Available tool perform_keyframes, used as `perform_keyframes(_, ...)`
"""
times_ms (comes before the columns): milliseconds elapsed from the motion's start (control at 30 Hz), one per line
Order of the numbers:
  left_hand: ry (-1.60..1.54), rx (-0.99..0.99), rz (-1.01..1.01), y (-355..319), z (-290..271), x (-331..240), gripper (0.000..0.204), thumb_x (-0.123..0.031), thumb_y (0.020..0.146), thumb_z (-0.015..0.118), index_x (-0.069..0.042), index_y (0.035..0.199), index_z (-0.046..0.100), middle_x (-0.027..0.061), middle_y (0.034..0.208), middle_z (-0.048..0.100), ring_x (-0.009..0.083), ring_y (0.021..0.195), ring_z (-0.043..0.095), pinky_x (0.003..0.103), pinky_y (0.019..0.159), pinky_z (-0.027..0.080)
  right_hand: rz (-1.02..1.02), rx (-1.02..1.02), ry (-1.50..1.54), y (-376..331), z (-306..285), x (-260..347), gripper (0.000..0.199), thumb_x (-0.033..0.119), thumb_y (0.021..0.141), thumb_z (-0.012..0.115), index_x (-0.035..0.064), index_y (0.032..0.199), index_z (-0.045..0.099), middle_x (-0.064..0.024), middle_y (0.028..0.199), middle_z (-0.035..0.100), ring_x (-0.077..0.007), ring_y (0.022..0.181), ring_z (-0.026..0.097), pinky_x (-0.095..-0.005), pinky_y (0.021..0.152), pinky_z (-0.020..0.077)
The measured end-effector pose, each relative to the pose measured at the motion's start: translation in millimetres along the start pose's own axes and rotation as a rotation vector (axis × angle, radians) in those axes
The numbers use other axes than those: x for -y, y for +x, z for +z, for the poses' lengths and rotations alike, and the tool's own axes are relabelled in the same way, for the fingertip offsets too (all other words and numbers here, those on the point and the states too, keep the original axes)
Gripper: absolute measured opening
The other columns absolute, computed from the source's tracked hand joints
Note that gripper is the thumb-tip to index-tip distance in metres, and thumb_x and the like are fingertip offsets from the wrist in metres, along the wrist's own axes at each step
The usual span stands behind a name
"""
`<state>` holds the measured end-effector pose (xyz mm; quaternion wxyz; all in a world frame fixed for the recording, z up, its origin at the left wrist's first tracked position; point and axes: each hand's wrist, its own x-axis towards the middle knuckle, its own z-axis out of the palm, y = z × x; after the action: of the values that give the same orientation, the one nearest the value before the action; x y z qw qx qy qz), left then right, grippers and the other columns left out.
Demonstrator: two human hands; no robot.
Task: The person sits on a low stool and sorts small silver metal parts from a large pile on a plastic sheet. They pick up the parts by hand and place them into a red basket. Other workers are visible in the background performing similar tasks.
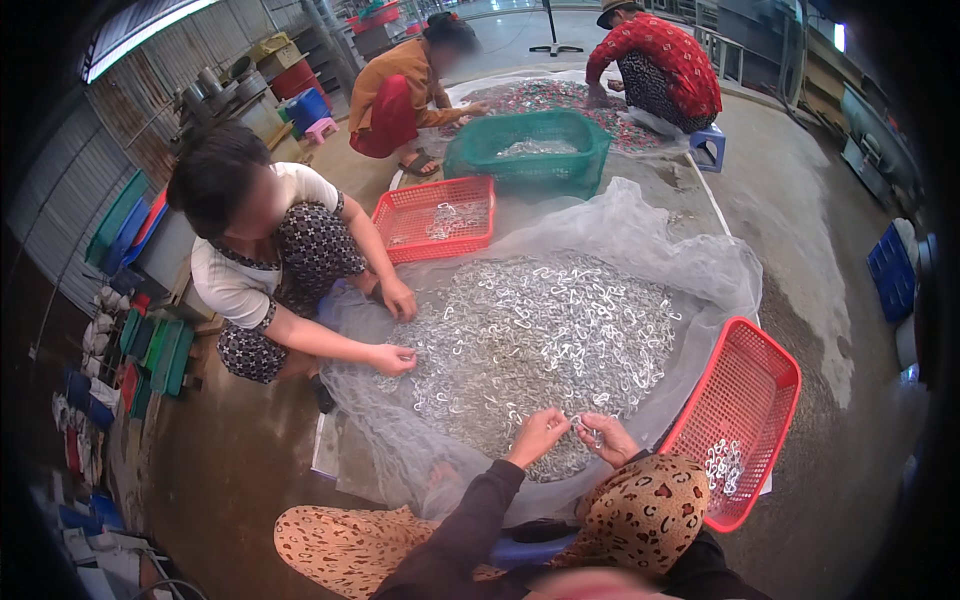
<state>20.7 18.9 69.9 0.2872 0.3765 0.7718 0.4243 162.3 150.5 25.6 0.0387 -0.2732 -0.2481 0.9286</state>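
Note:
A wide pile of small shiny metal hooks (560, 340), curved and S-like, lies spread on a pale mesh net (640, 225) in front of me. Over its near edge, my left hand (541, 437) is closed in a pinch. Close beside it on the right, my right hand (608, 438) also has its fingers pinched together. One small metal hook (576, 423) shows between the fingertips of both hands; its exact grip is too small to make out. To my right, a red plastic basket (742, 385) holds a small heap of the same hooks.
At the left, a squatting co-worker (270, 260) reaches into the pile. Another red basket (432, 215) with some hooks and a green basket (527, 150) stand beyond it. Two people (400, 100) crouch at a farther, coloured pile (560, 97). Stacked trays (160, 350) line the left side.

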Motion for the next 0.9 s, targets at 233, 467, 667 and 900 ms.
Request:
perform_keyframes(233, 0.129, -0.057, 0.239, -8.3, 7.6, -6.8, 0.016, -0.021, 0.086, 0.06, -0.005, 0.087, 0.062, 0.0102, 0.078, 0.062, 0.0281, 0.069, 0.061, 0.038, 0.061, 0.047, 0.063, 0.025, -0.043, -0.4, -9.4, -9.1, 0.009, 0.007, 0.087, 0.058, 0.0025, 0.095, 0.06, -0.0025, 0.084, 0.058, -0.0104, 0.074, 0.057, -0.019, 0.064, 0.0499)
perform_keyframes(467, 0.165, -0.196, 0.461, -9.7, 12.8, -11.5, 0.012, -0.016, 0.085, 0.061, -0.005, 0.089, 0.058, 0.0091, 0.076, 0.059, 0.0243, 0.063, 0.061, 0.033, 0.052, 0.045, 0.014, -0.191, -0.218, -5.3, 3.7, -4.7, 0.009, 0.01, 0.086, 0.059, 0.0028, 0.092, 0.06, -0.0026, 0.074, 0.057, -0.0089, 0.065, 0.053, -0.0211, 0.054, 0.0444)
perform_keyframes(667, -0.907, 0.149, -0.273, -4.2, -9.6, -8.0, 0.01, -0.012, 0.087, 0.055, -0.002, 0.087, 0.054, 0.003, 0.059, 0.045, 0.0157, 0.05, 0.046, 0.026, 0.049, 0.038, -0.017, -0.046, 0.179, -5.6, 8.3, -0.5, 0.015, 0.015, 0.087, 0.057, 0.0031, 0.095, 0.059, -0.0078, 0.084, 0.062, -0.0189, 0.074, 0.062, -0.0286, 0.063, 0.0531)
perform_keyframes(900, 0.043, 0.289, 0.332, 9.9, -11.2, -36.7, 0.018, -0.017, 0.085, 0.053, -0.005, 0.097, 0.056, 0.0084, 0.092, 0.054, 0.0222, 0.085, 0.055, 0.037, 0.074, 0.046, 0.141, 0.073, 0.327, -2.6, 11.3, -1.7, 0.031, 0.022, 0.092, 0.046, 0.0039, 0.118, 0.048, -0.0136, 0.11, 0.058, -0.0281, 0.097, 0.061, -0.04, 0.082, 0.0544)
